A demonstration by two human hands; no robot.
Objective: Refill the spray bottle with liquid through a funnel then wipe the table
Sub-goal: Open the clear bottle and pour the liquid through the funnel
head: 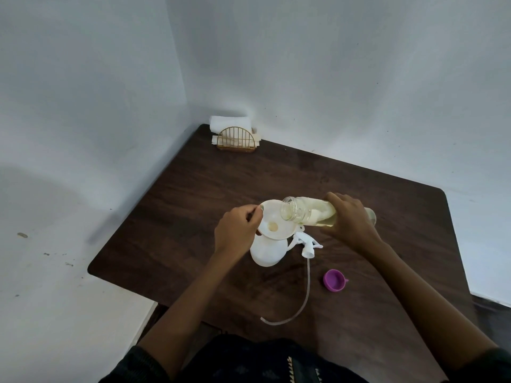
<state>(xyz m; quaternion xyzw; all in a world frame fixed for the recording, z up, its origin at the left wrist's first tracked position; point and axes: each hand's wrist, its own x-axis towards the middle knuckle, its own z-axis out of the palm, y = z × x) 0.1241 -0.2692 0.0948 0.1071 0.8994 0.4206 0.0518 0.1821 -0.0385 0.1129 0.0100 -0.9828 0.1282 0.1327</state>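
Observation:
A white spray bottle (267, 251) stands uncapped on the dark wooden table (193, 194), with a white funnel (272, 219) seated in its neck. My left hand (237, 232) pinches the funnel's left rim. My right hand (349, 219) grips a clear refill bottle (307, 211) of pale yellow liquid, tipped almost flat with its open mouth over the funnel. A little liquid sits in the funnel's throat. The white spray head (305, 244) lies on the table beside the bottle, its long tube (302, 302) curling toward me.
A purple cap (334, 280) lies upside down to the right of the tube. At the table's far corner a gold wire holder (236, 140) with white napkins stands before a rolled white cloth (229, 123). White walls close off the far sides.

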